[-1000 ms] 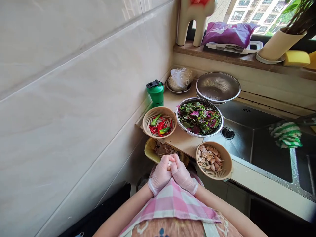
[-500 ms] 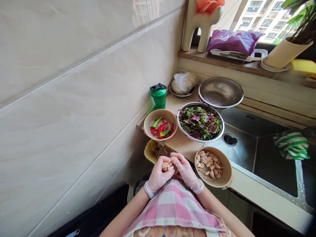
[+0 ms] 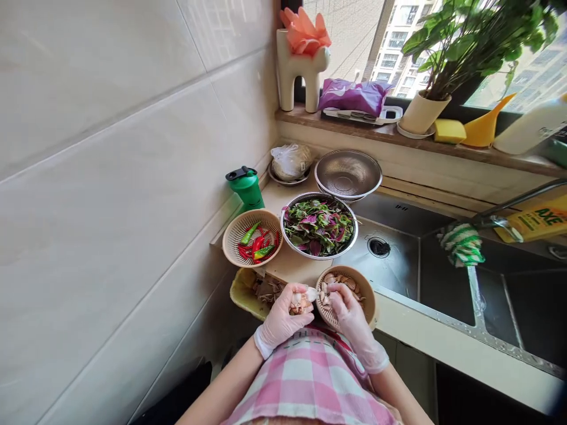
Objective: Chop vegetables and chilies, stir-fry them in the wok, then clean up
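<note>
Both hands wear thin clear gloves. My left hand (image 3: 286,316) is closed around a partly broken garlic bulb (image 3: 300,301), above the apron. My right hand (image 3: 352,319) is at the near edge of a beige basket (image 3: 371,304) of garlic cloves (image 3: 349,282), with its thumb and fingers pinched around a small pale piece, apparently a clove. To the left of the basket, behind my left hand, a yellowish bin (image 3: 241,295) holds dry peelings (image 3: 268,290).
Beyond the hands stand a colander (image 3: 355,239) of red-green leaves, a basket (image 3: 228,248) of chillies, a green shaker (image 3: 248,190) and another metal colander (image 3: 348,171). The sink (image 3: 401,254) lies right, with a striped cloth (image 3: 463,243) over the faucet.
My right hand has moved away from the bulb, rightward to the garlic basket. My left hand still holds the bulb. The view has turned to the right, showing more of the sill and sink.
</note>
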A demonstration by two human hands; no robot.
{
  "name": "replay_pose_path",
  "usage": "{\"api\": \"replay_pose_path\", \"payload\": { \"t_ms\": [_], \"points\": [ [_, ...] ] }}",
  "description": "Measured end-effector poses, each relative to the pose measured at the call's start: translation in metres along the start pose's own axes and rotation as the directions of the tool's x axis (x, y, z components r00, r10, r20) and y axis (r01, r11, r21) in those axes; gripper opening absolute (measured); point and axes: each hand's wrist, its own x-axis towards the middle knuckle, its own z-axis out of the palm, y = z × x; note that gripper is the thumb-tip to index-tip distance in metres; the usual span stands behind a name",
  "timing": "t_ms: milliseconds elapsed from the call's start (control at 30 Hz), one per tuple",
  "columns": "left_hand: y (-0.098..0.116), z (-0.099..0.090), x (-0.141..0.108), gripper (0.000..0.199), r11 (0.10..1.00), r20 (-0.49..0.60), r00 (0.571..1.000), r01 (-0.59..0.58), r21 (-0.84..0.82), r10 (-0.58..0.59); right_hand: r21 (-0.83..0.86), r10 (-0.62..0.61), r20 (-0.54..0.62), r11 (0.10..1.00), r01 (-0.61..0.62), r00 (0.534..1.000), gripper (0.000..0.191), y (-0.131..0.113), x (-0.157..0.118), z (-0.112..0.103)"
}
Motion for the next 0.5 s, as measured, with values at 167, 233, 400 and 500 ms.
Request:
{"api": "replay_pose_path", "payload": {
  "t_ms": [167,233,400,500],
  "points": [
    [0.0,0.001,0.003,0.042,0.998,-0.067,0.997,-0.047,0.04,0.049,-0.528,-0.199,-0.173,0.846,0.08,0.965,0.049,-0.003,0.001,-0.029],
    [0.002,-0.002,0.0,0.042,0.991,-0.087,0.996,-0.013,0.133,0.025,-0.484,-0.237,-0.028,0.853,0.194,0.971,0.045,-0.02,-0.002,-0.013],
    [0.007,-0.016,-0.015,0.037,0.944,-0.093,0.995,0.013,0.329,0.019,-0.329,-0.142,0.282,0.915,0.234,0.949,0.033,-0.051,-0.012,0.049],
    [0.008,-0.025,-0.024,0.038,0.953,-0.076,0.992,-0.071,0.296,0.098,-0.27,-0.173,0.312,0.926,0.262,0.934,0.033,-0.049,-0.012,0.071]
  ]
}}
